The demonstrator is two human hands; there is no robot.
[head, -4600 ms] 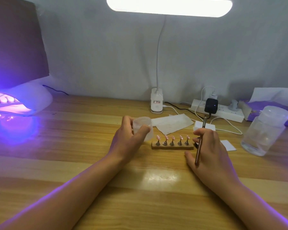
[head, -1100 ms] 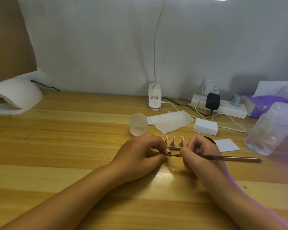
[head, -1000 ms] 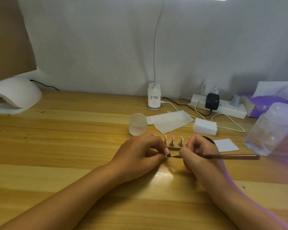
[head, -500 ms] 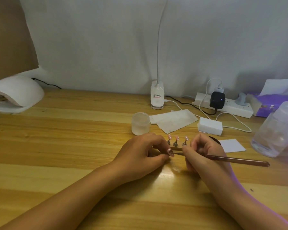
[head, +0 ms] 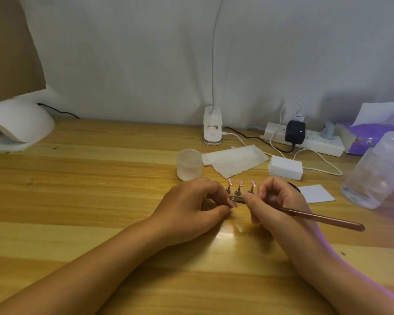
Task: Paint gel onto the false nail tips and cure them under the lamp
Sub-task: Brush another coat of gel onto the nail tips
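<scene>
Head view, looking down at a pale wooden table (head: 100, 201): my left grip (head: 191, 205) is curled, pinching what looks like one pink false nail tip (head: 232, 203) to steady it, while my right grip (head: 278, 201) is clamped pen-style on a slim brown-handled gel brush (head: 316, 216) whose head meets that tip. Three more pink tips on metal stands (head: 239, 187) stand just behind; the white domed curing lamp (head: 18, 123) sits far left, unlit.

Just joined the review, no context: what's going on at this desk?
A person is painting false nails. The left hand pinches what looks like one nail tip while the right hand holds a brush to it. Three more tips stand on holders just behind. The curing lamp sits far left, unlit.
</scene>
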